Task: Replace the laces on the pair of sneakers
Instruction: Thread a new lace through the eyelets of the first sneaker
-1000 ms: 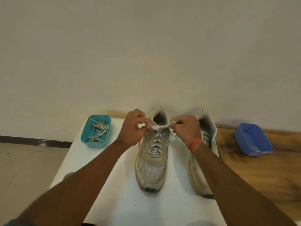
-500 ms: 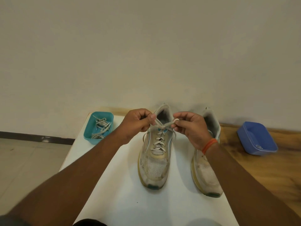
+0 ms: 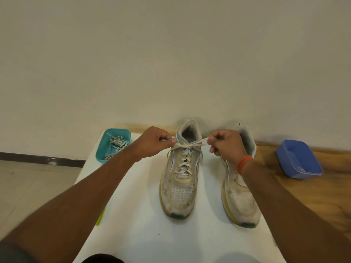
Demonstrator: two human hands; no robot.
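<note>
**Sneakers mid-lacing, knot pulled across the top**

Sneakers side by side on the white board [image 3: 144,215], toes toward the camera, heels near the wall [image 3: 171,54]. Left sneaker [image 3: 180,186] laced all the way up with a white lace [image 3: 185,162], criss-crossed from the toe end up to the collar. Right sneaker [image 3: 240,198] partly hidden behind the right forearm, so can't tell about its eyelets.

Left hand [image 3: 153,142] clenched, pinching one end of the lace between thumb and forefinger just left of the collar. Right hand [image 3: 226,144] doing the same on the other side, fingers curled, grasping the other end. Lace ends stretched taut between both hands, crossing in a knot over the tongue at the top eyelets. Both hands lifted slightly above the shoe, not resting on it. Orange band [image 3: 245,163] round the right wrist.

Teal tray [image 3: 100,149] at the far left corner of the board, with a tangle of loose laces [image 3: 116,148] inside. Blue tray [image 3: 290,160] off to the right on the wooden tabletop [image 3: 313,196], well apart from the shoes; something small and pale in its near corner, too small to tell what. Tiled floor [image 3: 28,186] to the left. Sliver of something yellow-green [image 3: 100,217] peeking out at the board's left edge.
</note>
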